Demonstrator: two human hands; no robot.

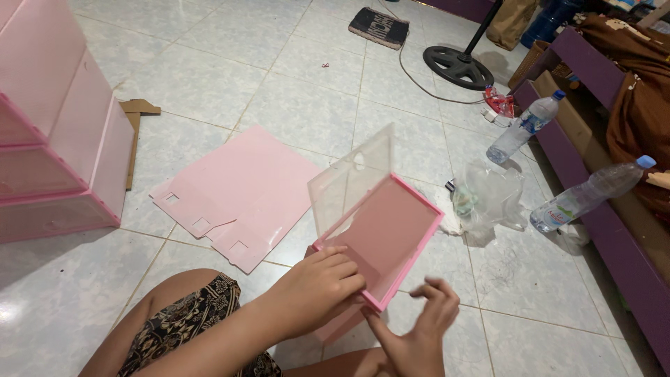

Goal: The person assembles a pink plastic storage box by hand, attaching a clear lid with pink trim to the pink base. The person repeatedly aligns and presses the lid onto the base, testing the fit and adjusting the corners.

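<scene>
A pink plastic box frame (412,237) with a clear hinged door panel (349,178) standing open is tilted up off the floor in front of me. My left hand (317,286) grips the frame's near edge, fingers curled over the rim. At the frame's near corner my right hand (419,331) has its fingers apart, the thumb touching the underside of the pink edge. Flat pink plastic panels (237,188) with square cut-outs lie on the tiled floor to the left of the frame.
A stack of assembled pink boxes (56,132) stands at the left. Two plastic water bottles (523,127) (590,193), a crumpled clear bag (488,199), a fan base (457,66) with cable, cardboard scraps (136,119), and a purple furniture edge (614,230) sit around.
</scene>
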